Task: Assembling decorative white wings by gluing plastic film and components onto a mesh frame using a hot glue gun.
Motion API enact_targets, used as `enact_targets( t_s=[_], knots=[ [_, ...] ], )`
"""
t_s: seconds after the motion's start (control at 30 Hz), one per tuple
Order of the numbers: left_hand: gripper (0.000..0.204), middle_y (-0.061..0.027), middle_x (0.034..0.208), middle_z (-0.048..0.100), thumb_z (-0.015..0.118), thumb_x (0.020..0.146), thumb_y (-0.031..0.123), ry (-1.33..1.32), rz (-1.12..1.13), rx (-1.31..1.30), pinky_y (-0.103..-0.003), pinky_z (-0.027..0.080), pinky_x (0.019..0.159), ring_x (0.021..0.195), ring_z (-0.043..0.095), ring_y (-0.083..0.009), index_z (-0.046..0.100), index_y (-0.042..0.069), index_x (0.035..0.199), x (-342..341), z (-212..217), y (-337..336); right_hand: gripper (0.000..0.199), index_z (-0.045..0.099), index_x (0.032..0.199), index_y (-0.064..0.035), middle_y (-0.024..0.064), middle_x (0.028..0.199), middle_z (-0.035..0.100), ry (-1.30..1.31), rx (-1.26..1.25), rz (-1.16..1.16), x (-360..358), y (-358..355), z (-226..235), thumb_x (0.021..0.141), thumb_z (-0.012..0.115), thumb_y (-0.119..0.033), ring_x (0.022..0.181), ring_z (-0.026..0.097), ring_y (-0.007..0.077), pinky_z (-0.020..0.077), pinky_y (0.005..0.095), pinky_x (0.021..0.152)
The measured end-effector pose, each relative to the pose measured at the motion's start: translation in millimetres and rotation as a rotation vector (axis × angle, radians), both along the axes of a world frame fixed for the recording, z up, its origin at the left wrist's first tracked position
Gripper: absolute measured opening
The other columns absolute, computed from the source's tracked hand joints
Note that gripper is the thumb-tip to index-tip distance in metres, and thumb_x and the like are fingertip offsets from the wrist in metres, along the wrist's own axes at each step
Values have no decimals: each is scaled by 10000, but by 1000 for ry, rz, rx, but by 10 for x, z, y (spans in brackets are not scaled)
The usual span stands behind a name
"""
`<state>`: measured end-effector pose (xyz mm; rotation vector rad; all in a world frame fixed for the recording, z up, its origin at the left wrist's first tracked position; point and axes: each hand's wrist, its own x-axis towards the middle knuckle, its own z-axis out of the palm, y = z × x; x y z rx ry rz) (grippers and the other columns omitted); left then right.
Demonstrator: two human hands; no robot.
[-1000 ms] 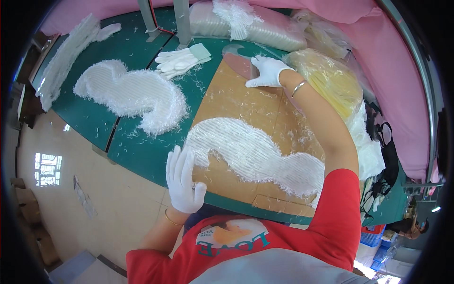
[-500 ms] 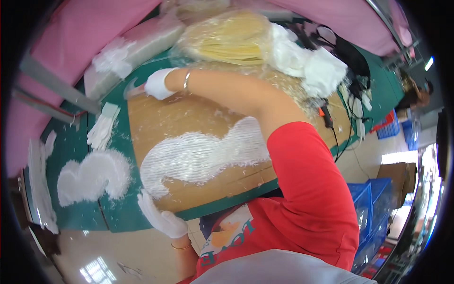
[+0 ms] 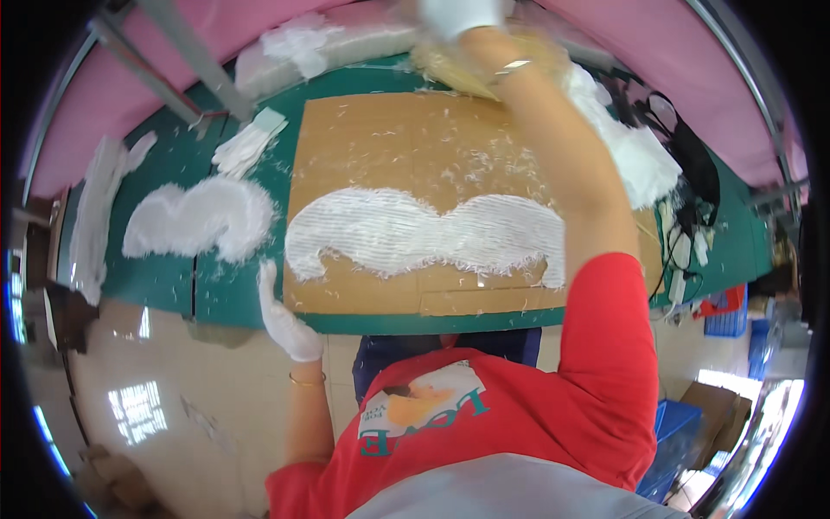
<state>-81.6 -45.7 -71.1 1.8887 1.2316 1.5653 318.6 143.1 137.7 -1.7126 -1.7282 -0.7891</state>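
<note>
A white moustache-shaped piece (image 3: 424,232) with ribbed rows and frayed edges lies flat on a brown cardboard sheet (image 3: 363,147). My left hand (image 3: 287,322), in a white glove, rests at the table's front edge by the cardboard's near left corner. Its fingers are stretched out and hold nothing. At the top of the picture is my right hand (image 3: 458,16), also gloved in white, over the far side of the table near a pale yellow bundle in clear plastic (image 3: 458,69). Motion smears it and the frame cuts it off, so its fingers and anything in them are hidden.
A fluffy white curved piece (image 3: 203,216) lies left of the cardboard on the green table (image 3: 363,85), below a pair of white gloves (image 3: 251,143). White plastic bags (image 3: 640,164) and a black strapped item (image 3: 692,156) lie at the right. Loose white fibres dot the cardboard.
My right hand has swung from the cardboard's far left corner to the far side near the yellow bundle. My left hand stays by the table's front edge. The view has turned.
</note>
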Motion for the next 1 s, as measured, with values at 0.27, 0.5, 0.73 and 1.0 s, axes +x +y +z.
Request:
enact_targets(
  t_s=[0.27,0.5,0.73,1.0],
  knots=[
    [503,-210,1479,516,337,1089,237,-79,-14,33,-440,268,1209,1418,436,-327,475,-104,1432,-76,-9,-26,266,709,957,54,183,901,751,1023,910,415,1071,-846,839,1003,562,-163,751,744,291,622,409,712],
    [661,-270,1499,461,686,903,201,172,-289,448,-517,282,1191,1401,417,-459,442,-95,1442,1169,1340,21,261,684,911,54,96,798,685,1048,1149,357,980,-1892,908,1020,524,-120,684,632,166,544,306,644],
    [1299,-310,1653,57,886,630,546,95,-416,537,-579,200,1209,1511,132,-515,177,120,1632,3145,2369,399,212,649,1036,21,130,912,727,1272,1134,454,386,-2150,464,1050,528,-152,777,692,191,581,318,711],
    [1311,-282,1607,188,937,593,359,-9,-924,539,-469,320,1196,1478,275,-432,170,45,1609,3432,2457,159,282,615,1184,68,152,1093,704,1571,618,1063,344,-2930,417,1036,575,-168,964,689,215,558,307,882]
  ],
)
